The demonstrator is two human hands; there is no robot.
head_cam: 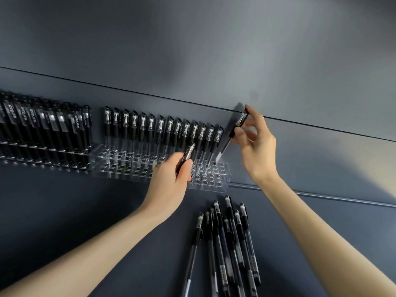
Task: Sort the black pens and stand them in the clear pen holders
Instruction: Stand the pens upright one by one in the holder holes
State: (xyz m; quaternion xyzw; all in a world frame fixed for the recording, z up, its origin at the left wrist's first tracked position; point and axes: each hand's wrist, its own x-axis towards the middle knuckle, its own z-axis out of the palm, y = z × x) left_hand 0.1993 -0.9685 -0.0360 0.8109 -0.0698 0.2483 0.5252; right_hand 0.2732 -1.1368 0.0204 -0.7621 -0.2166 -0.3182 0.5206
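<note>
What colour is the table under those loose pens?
Plain dark blue-grey table, no pattern; the head view shows it best around the loose pens.

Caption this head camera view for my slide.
Right hand pinches a slim black pen at the clear plastic pen holder; left hand grips another black pen.

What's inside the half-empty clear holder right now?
A row of black pens stands along the back of the holder. The right hand holds a tilted pen, its end at the end hole. Front holes look empty; the left hand covers some.
</note>
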